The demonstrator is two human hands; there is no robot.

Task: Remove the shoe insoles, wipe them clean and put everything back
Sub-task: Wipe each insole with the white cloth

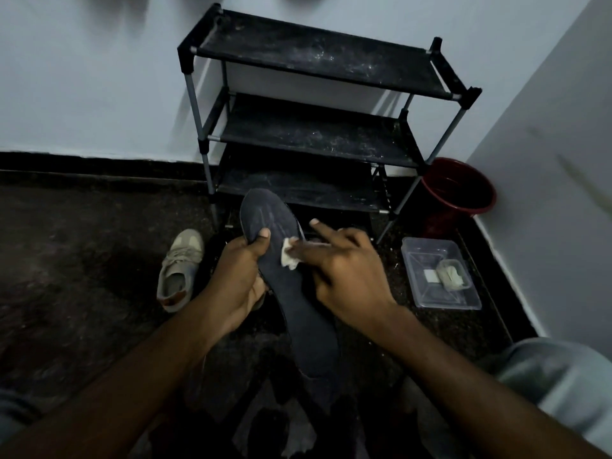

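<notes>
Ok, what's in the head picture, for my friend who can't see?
A left hand grips a dark insole while the right hand presses a small white cloth onto it. Nearby are a black shoe rack, a beige sneaker at left, and a red bucket and clear plastic box at right.

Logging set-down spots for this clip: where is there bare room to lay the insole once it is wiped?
Free: the wide stretch of floor left of the beige shoe. The three shelves of the shoe rack also look bare. Crowded: the right corner, where the red bucket and clear container fill the strip between rack and side wall.
</notes>
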